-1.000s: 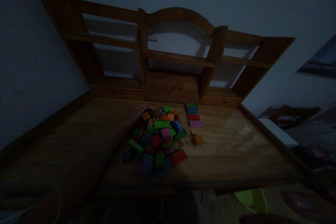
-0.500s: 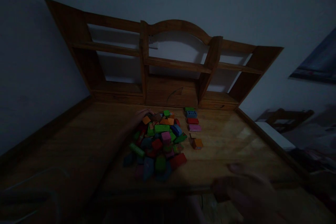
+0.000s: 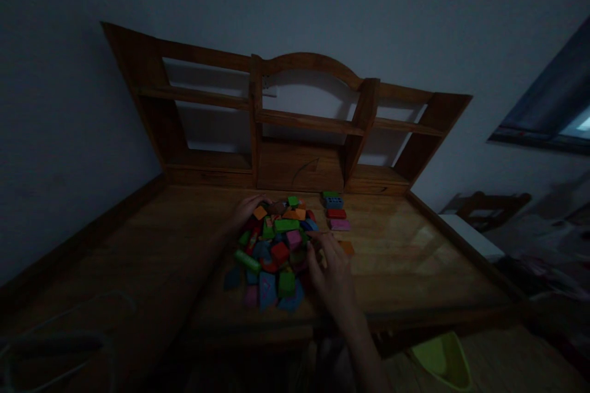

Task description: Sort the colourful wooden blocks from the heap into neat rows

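Note:
A heap of coloured wooden blocks (image 3: pixel 274 245) lies in the middle of a dim wooden desk (image 3: pixel 405 258). My left hand (image 3: pixel 246 209) rests against the heap's far left edge, fingers curled on the blocks there. My right hand (image 3: pixel 329 270) lies at the heap's right side, fingers spread over the blocks and the desk; whether it holds a block I cannot tell. Beyond it, to the right of the heap, runs a row of separate blocks: green and blue (image 3: pixel 332 199), red (image 3: pixel 336 214), pink (image 3: pixel 340 225) and orange (image 3: pixel 346 247).
A wooden shelf unit (image 3: pixel 304 123) with bare compartments stands at the back of the desk against a pale wall. A raised wooden rim runs along the left. A lime-green container (image 3: pixel 440 359) sits on the floor lower right. A chair (image 3: pixel 488 206) stands right. White cable (image 3: pixel 55 319) lies left.
My right hand came up from below the desk edge and landed on the right side of the heap. The camera tilted down slightly. My left hand stayed at the heap's far left.

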`<state>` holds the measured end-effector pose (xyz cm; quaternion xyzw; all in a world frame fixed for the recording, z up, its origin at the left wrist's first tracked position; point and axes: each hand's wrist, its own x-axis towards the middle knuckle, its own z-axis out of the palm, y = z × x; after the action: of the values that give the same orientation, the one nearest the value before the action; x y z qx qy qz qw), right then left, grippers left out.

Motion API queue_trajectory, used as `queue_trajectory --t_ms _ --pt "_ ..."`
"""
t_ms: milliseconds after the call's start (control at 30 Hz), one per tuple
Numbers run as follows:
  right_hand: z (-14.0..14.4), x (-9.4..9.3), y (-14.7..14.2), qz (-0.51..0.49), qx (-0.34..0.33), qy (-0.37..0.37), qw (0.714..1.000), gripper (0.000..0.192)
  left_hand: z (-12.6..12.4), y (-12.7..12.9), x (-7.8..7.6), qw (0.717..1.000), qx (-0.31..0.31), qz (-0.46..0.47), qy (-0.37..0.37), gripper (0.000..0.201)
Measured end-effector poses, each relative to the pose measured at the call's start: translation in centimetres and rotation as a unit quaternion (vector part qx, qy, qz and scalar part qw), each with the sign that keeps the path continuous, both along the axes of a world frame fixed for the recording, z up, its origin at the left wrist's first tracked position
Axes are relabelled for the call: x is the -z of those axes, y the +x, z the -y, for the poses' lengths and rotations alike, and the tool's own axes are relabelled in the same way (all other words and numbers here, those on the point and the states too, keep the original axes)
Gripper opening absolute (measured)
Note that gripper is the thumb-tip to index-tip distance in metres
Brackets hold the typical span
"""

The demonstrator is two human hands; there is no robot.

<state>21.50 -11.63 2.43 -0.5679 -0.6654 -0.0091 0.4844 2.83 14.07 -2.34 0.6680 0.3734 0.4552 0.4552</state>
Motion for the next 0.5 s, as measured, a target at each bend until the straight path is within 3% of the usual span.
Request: queue_trajectory --t_ms 133,367,500 --pt "-0.8 1.6 -0.2 -0.015 0.007 0.025 1.0 0.022 -0.6 0.0 0.7 1.0 -0.003 0.018 0.0 0.037" --pt "-1.3 3.0 0.0 -0.047 0.005 0.052 0.997 0.022 -2.0 -1.9 -0.1 0.986 -0.14 0.054 0.071 0.042" --pt "-1.5 2.9 -0.7 -0.023 0.002 0.024 0.999 0.023 -2.5 -2.7 0.4 0.982 -0.159 0.068 0.07 0.045"
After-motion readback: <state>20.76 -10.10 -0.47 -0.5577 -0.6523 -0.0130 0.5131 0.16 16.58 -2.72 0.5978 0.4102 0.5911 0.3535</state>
